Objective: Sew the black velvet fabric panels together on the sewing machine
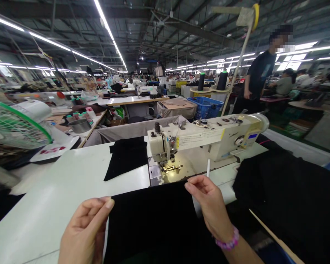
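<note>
A black fabric panel [154, 223] is stretched between my two hands in front of the sewing machine [192, 135]. My left hand [85, 227] pinches its upper left corner between thumb and fingers. At the upper right corner, my right hand [209, 200] grips the edge the same way. A slim white stick-like tool [208, 168] shows above the right hand's fingers; whether the hand holds it I cannot tell. The machine's lit needle area [169, 168] lies just beyond the panel's top edge. Another black fabric piece [128, 156] lies flat left of the machine head.
More black fabric [291, 198] is heaped on the right. A green-rimmed fan [19, 124] stands at the left beside a metal bowl [80, 125]. Behind the machine are a blue crate [205, 107] and black thread cones [222, 80]. A person [260, 73] stands at the back right.
</note>
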{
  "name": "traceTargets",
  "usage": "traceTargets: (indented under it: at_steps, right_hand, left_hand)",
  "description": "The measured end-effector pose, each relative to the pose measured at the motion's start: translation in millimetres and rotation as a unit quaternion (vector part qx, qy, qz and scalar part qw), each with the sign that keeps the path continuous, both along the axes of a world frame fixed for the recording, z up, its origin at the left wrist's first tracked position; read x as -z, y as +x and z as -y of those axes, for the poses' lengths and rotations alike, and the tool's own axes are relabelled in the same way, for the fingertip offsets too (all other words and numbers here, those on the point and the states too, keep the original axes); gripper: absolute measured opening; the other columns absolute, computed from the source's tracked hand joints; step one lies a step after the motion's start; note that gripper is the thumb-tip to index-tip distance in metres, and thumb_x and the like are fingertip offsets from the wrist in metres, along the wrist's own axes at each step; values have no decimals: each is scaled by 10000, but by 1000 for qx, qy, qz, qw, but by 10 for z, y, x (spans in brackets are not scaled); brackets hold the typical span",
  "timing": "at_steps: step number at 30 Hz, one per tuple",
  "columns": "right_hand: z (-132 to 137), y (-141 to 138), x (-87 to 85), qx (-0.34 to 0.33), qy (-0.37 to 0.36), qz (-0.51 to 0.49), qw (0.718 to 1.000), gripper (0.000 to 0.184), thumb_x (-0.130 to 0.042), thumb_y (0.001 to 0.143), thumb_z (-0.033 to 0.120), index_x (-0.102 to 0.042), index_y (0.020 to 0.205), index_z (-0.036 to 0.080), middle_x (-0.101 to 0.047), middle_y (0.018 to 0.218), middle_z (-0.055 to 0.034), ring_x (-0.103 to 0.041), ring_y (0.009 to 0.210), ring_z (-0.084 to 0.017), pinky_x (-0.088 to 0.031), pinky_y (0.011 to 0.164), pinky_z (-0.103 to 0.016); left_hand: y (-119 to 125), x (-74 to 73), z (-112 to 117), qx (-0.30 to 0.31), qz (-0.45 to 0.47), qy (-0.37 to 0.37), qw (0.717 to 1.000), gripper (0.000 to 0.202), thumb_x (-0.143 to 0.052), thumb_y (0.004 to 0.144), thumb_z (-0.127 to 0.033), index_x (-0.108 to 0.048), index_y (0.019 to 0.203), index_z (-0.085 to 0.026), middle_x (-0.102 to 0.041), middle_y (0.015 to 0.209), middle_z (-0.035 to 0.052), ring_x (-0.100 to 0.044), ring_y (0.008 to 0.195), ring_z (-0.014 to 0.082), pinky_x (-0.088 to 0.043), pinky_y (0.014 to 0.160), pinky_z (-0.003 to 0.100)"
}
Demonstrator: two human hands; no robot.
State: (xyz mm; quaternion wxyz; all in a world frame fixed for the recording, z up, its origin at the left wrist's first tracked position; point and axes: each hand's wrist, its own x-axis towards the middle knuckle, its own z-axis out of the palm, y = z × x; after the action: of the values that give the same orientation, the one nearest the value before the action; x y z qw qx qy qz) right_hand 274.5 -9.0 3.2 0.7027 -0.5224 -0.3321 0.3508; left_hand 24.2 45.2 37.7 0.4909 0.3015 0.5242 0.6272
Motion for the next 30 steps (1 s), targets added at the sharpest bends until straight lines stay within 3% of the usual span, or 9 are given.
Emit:
traceTargets:
  at_steps: [3, 6, 10, 12, 13, 17, 20, 25, 30]
  right_hand:
    - [-12, -26, -38, -32, 2, 5, 999, 297, -833, 710, 401, -657, 847, 205, -672, 805, -12, -644, 776, -178, -545, 736, -283]
    - [36, -149, -65, -103, -3, 38, 994, 233, -762, 750, 319, -613, 893, 212, -657, 832, -4, -634, 787, -174, -532, 746, -282]
    - [222, -424, 119, -197, -33, 113, 973, 151, -659, 757, 189, -546, 852, 222, -604, 782, 23, -598, 742, -153, -505, 720, -258]
    - [328, -532, 344, -215, -41, 151, 964, 139, -634, 764, 165, -540, 846, 226, -593, 767, 28, -598, 728, -151, -503, 703, -249]
    - [371, -564, 473, -211, -37, 173, 961, 120, -624, 775, 164, -551, 847, 227, -596, 765, 26, -601, 723, -153, -505, 694, -249]
    - [436, -502, 878, -155, 59, 299, 940, 94, -571, 855, 158, -617, 837, 238, -637, 776, 2, -633, 719, -167, -524, 670, -258]
    - [424, -328, 911, -147, 153, 410, 887, 223, -520, 881, 89, -646, 973, 248, -699, 856, -29, -686, 787, -191, -570, 721, -278]
    - [388, -137, 783, -168, 227, 556, 782, 319, -446, 912, 27, -630, 1121, 181, -736, 905, -86, -706, 802, -205, -600, 738, -294]
    - [325, -116, 813, -90, 244, 620, 740, 235, -432, 961, 64, -650, 981, 150, -715, 840, -78, -682, 759, -201, -579, 707, -318]
  left_hand:
    - [-110, -115, -77, -4, -54, 55, 997, 376, -901, 418, -208, -605, 650, -196, -697, 743, -44, -642, 767, 105, -519, 693, 119]
    - [-177, -461, -270, 26, -205, 142, 968, 286, -857, 575, -250, -599, 684, -194, -724, 816, -23, -638, 780, 129, -491, 685, 175]
    - [55, -783, -719, 206, -453, 244, 832, 81, -706, 722, -195, -631, 690, -192, -672, 721, -8, -607, 709, 159, -457, 700, 247]
    - [287, -640, -954, 338, -503, 223, 764, 101, -612, 715, -110, -619, 690, -207, -627, 663, -26, -557, 637, 156, -407, 617, 243]
    - [407, -491, -1052, 367, -503, 216, 752, 131, -598, 688, -80, -605, 669, -210, -608, 637, -36, -538, 610, 149, -394, 599, 242]
    - [751, 268, -1236, 395, -491, 206, 749, 171, -575, 649, -57, -530, 597, -213, -547, 579, -46, -491, 571, 136, -364, 576, 248]
    - [800, 634, -1230, 380, -475, 202, 767, 151, -570, 670, -94, -501, 613, -216, -547, 613, -34, -498, 604, 144, -375, 596, 256]
    - [736, 764, -1227, 364, -460, 199, 785, 137, -566, 682, -118, -482, 636, -216, -534, 644, -37, -492, 635, 139, -390, 629, 256]
    - [849, 766, -1365, 360, -467, 170, 790, 141, -585, 672, -117, -484, 648, -212, -540, 631, -49, -505, 605, 125, -388, 597, 242]
